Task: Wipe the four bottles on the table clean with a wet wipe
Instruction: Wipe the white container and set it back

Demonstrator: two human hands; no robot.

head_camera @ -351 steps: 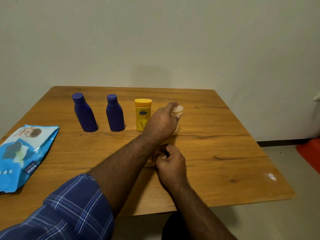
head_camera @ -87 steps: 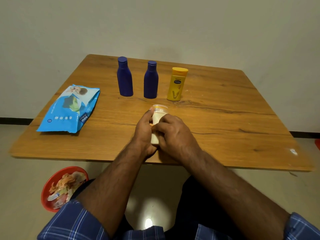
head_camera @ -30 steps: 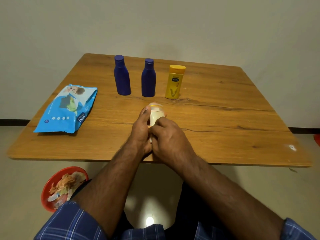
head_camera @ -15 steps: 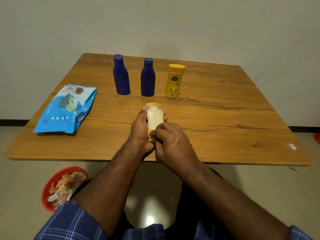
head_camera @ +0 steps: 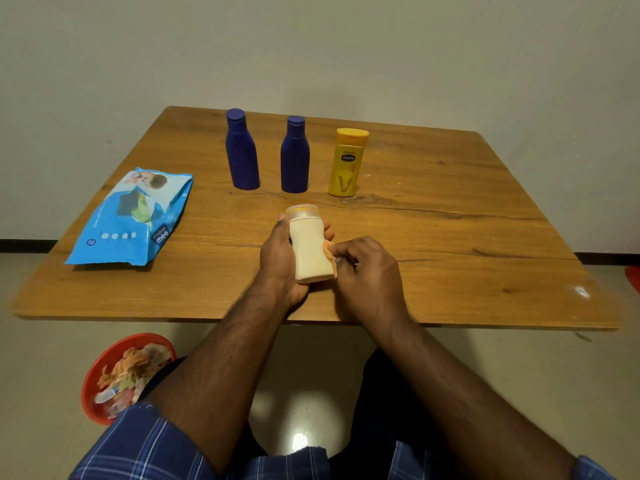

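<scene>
I see the cream bottle (head_camera: 309, 245) held over the near half of the worktop (head_camera: 450, 237), close to its front edge, with both hands on it. Left hand (head_camera: 282, 259) is wrapped round the bottle's left side, thumb along the front, fingertips showing past the far side. Right hand (head_camera: 367, 271) has its fingers curled, pinching a small bunched wet wipe (head_camera: 329, 252) against the bottle's lower right side. The bottle is tilted, cap end away from me, base toward the front edge; whether the base touches the wood, I can't tell. Plain cream body, translucent cap with a yellowish band, no label visible from here. Behind the cream bottle, three more stand upright in a row, apart from each other: left blue bottle (head_camera: 241, 150), second blue bottle (head_camera: 294, 155), yellow bottle (head_camera: 347, 162) with a dark oval label. Open wood to the right of the cream bottle out to the right edge, and a bare strip between it and the row. Left of the cream bottle, near the left edge, a blue wipes pack (head_camera: 135, 216) lies flat. On the floor below the front edge, left of my arms, a red bin (head_camera: 100, 372) holds crumpled wipes and wrappers.
</scene>
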